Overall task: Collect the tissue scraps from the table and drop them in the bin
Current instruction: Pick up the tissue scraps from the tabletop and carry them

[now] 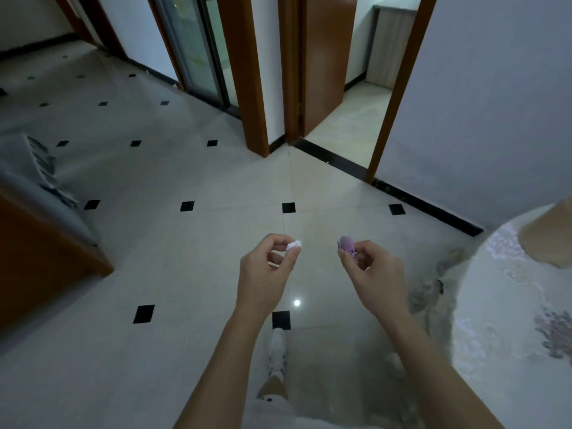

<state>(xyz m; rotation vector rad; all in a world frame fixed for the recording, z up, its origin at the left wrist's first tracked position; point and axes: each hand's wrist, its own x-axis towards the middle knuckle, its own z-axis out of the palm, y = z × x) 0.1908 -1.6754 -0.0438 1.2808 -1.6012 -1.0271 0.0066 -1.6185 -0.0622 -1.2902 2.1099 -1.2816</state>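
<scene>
My left hand [266, 274] pinches a small crumpled white tissue scrap [294, 245] between thumb and fingertips. My right hand [371, 270] holds a purple tissue scrap [347, 244] that sticks up past its fingers. Both hands hover side by side above the tiled floor [185, 258], away from the table. The round table [510, 320] with a pale flowered cloth fills the lower right. No bin is in view.
A tan object [548, 239] rests on the table's far edge. Wooden furniture with a grey cushion [37, 205] stands at the left. Ahead are a glass sliding door [198, 48] and an open wooden door [325, 63]. My leg and white shoe [277, 351] are below.
</scene>
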